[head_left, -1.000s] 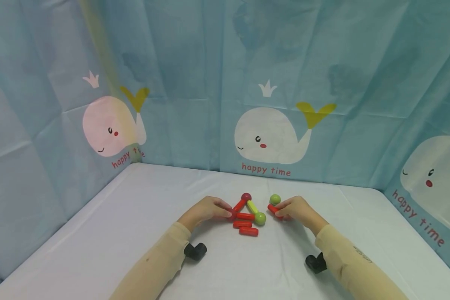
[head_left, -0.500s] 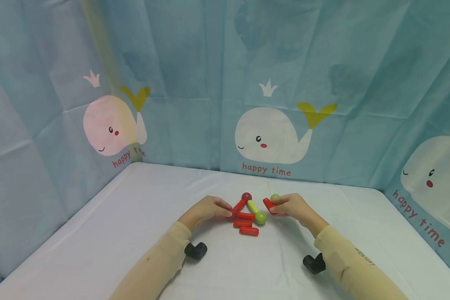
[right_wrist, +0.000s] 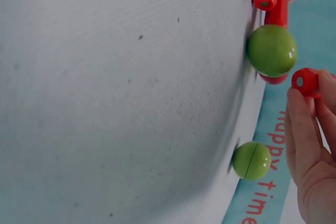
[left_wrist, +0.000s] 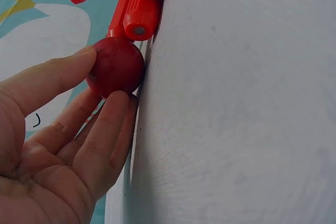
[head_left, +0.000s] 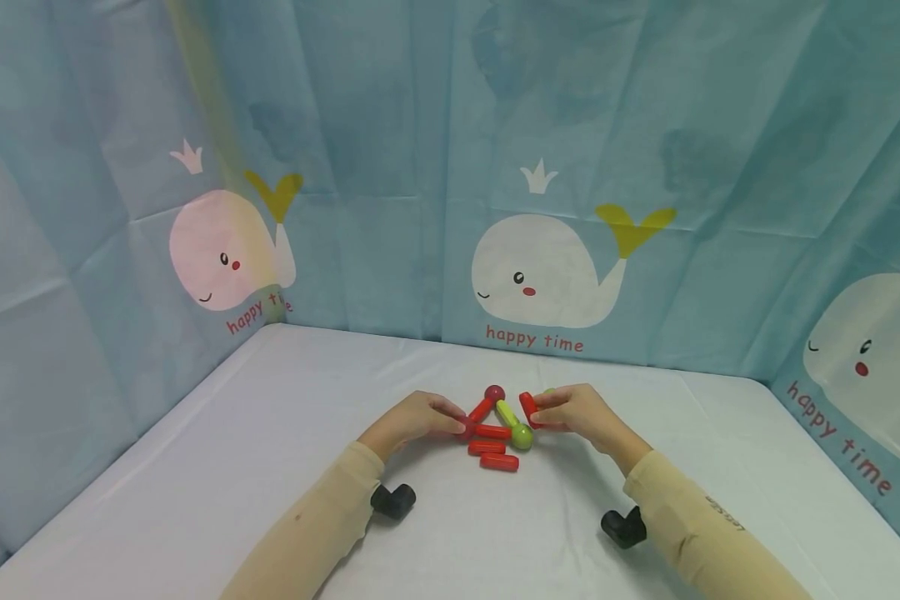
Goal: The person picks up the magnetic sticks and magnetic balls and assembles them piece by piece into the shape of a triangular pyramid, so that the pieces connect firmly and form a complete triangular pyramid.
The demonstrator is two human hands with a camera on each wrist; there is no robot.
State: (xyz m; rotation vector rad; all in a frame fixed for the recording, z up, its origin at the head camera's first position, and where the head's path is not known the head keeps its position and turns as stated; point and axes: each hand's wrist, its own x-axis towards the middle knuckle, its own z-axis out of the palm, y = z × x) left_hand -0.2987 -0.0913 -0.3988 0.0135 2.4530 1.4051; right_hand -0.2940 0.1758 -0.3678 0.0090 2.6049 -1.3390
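My left hand [head_left: 416, 421] pinches a dark red ball [left_wrist: 118, 66] between thumb and fingertips, at the left corner of a flat triangle of rods and balls. Another dark red ball [head_left: 494, 393] makes the far corner; a green ball [head_left: 522, 436] makes the right one. Two red rods [head_left: 492, 432] and a yellow-green rod [head_left: 506, 414] form the sides. Just right of the triangle, my right hand [head_left: 585, 417] grips a loose red rod [right_wrist: 305, 81] above the table, apart from the green corner ball. A round metal-coloured spot shows on this rod's end.
Two loose red rods [head_left: 499, 462] lie on the white table [head_left: 450, 533] in front of the triangle. A second green ball [right_wrist: 252, 160] rests on the table, mostly hidden behind the right hand in the head view. A blue whale-print curtain [head_left: 375, 250] closes off the back.
The right hand has moved left and slightly away with the red rod, lifting it and turning it more upright in view. It now covers most of the loose green ball. The left hand stays put.
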